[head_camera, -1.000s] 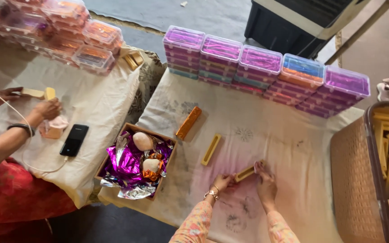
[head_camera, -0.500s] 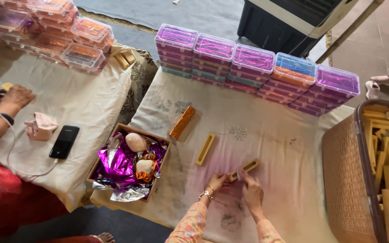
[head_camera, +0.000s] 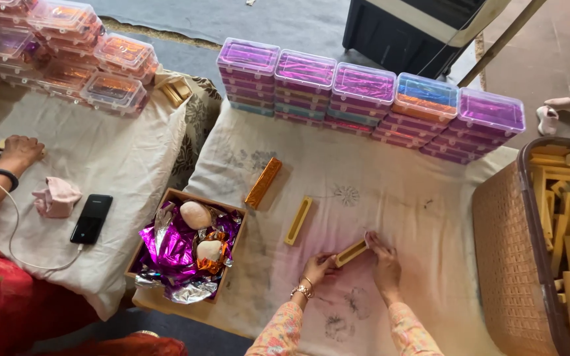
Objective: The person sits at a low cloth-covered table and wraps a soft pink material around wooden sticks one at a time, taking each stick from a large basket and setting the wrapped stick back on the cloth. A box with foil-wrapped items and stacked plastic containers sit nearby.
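Head view, left hand (head_camera: 318, 269) and right hand (head_camera: 384, 260) each pinching an end of a yellow wooden tray (head_camera: 351, 252), on white cloth (head_camera: 423, 211), another tray (head_camera: 298, 220) nearby.

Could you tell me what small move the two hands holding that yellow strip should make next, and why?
Probably lay the yellow wooden strip flat on the cloth, parallel to the yellow strip lying to its left. The left hand and right hand each pinch one end, the piece sits tilted just above the cloth, and the strip and the orange bar beside it already lie in a loose row.
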